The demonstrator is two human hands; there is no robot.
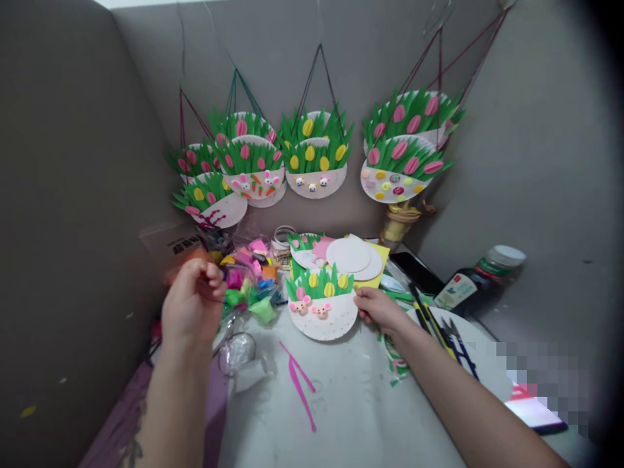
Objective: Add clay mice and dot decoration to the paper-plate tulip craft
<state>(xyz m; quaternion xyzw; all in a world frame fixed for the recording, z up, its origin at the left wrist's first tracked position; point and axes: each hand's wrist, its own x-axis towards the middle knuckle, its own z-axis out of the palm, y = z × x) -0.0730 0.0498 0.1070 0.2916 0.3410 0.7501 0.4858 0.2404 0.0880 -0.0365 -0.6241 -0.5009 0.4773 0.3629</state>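
The plate (336, 323) sits crosswise between two hands: the right hand (379, 308) pinches its right edge; the left hand (191, 302) curls well left of it, contents unclear.

I'm getting matt paper on the held plate (329, 325), plus a kinda glossy bottle (476, 282) near the right edge of the table (263, 429).
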